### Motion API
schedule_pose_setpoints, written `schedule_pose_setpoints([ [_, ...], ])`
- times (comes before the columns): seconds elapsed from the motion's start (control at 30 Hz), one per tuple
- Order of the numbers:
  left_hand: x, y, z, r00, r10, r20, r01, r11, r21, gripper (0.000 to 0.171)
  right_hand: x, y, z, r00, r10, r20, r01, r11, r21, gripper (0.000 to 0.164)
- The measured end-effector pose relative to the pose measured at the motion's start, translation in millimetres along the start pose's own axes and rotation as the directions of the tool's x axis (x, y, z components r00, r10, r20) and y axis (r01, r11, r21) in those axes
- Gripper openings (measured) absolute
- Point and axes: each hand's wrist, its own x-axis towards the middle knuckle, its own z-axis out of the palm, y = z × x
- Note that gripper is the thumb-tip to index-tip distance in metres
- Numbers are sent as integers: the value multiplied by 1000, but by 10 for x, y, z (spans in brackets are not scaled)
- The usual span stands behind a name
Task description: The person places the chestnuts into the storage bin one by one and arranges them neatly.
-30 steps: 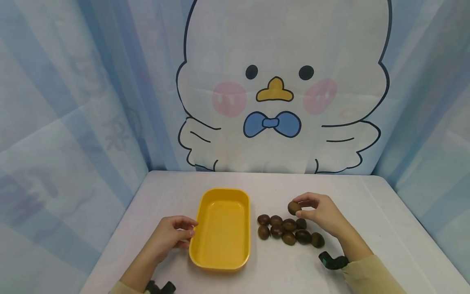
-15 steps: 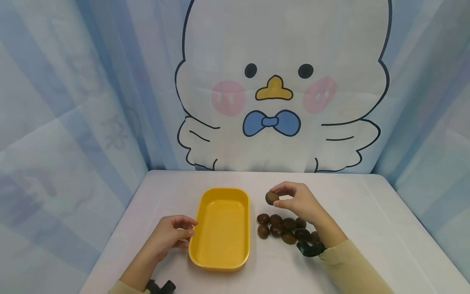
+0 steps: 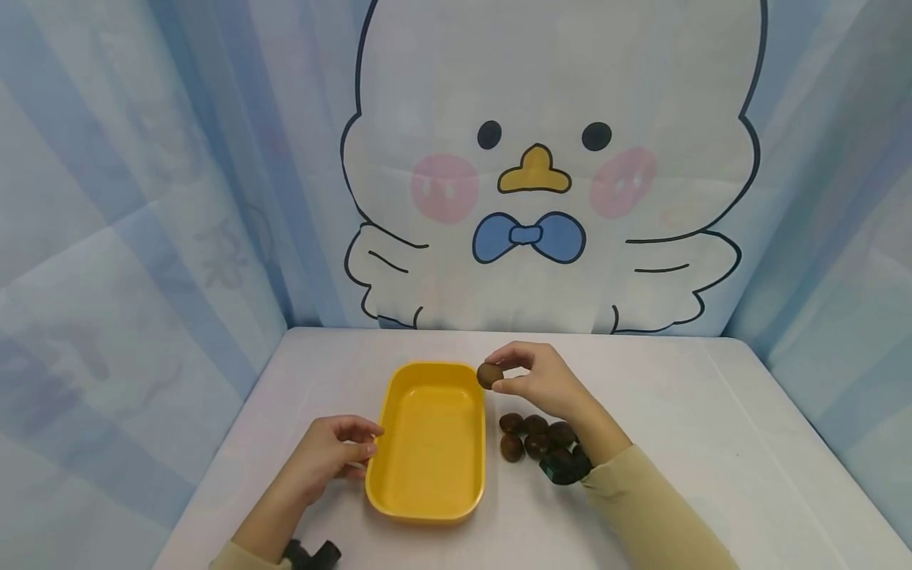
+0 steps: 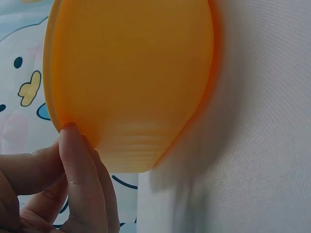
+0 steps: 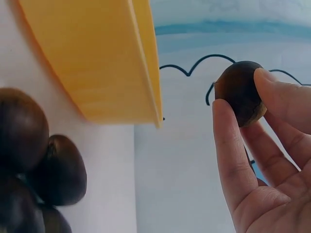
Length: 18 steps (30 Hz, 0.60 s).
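In the head view, my right hand [image 3: 545,378] pinches a brown chestnut [image 3: 490,375] at the far right corner of the yellow tray [image 3: 427,516]. Thumb and fingertips hold the chestnut [image 5: 240,93] in the right wrist view, beside the tray's outer wall [image 5: 92,63]. My left hand [image 3: 329,453] rests at the tray's left side, its relaxed fingertips touching the rim. The left wrist view shows those fingers [image 4: 80,179] against the outside of the tray [image 4: 131,73]. The tray's inside shows no chestnuts.
A cluster of chestnuts [image 3: 536,446] lies on the white table [image 3: 677,380] just right of the tray, partly hidden by the right wrist and its dark strap camera [image 3: 564,467]. Behind the table hangs a curtain [image 3: 534,293] with a cartoon bird.
My right hand has carried the chestnut leftward and slightly away from me, from above the cluster to the tray's far right corner. The left hand and the tray have stayed put.
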Motion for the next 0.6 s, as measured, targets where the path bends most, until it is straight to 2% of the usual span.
schedule_pose_setpoints([
  [0.6, 14, -3, 16, 1000, -21, -17, 21, 1000, 7, 24, 287, -258, 402, 999, 22, 43, -23, 999, 27, 29],
])
